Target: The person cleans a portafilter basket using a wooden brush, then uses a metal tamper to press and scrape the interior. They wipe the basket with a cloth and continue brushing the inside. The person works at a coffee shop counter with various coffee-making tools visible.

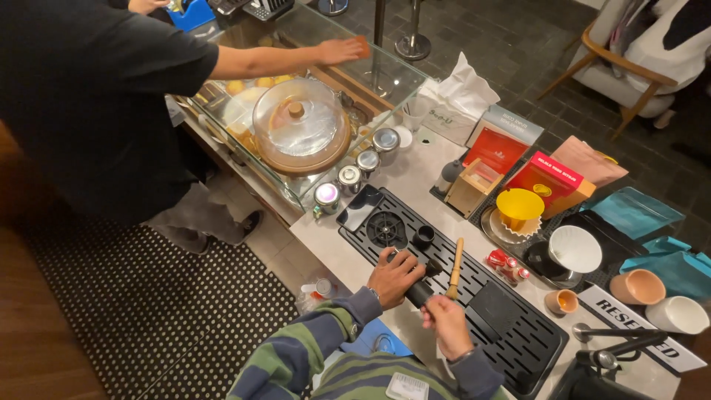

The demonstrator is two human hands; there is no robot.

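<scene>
My left hand [396, 275] grips a black cylinder, a hand grinder [421, 290], lying over the long black slotted drip tray [518, 337]. Just to its right, my right hand [446, 322] holds a wooden-handled brush [455, 263] upright, its lower end by the grinder's end. Both of my sleeves are striped green and blue. A small black cup [424, 235] and a round rinser [386, 229] sit on the tray just beyond my hands.
Another person in a black shirt presses an orange cloth [361, 46] on the glass display case [385, 74], which holds a domed cake stand [300, 126]. Small tins [349, 178], a yellow dripper [518, 206], a white dripper [575, 248], cups [637, 286], red boxes [548, 181] and teal bags [633, 211] crowd the counter.
</scene>
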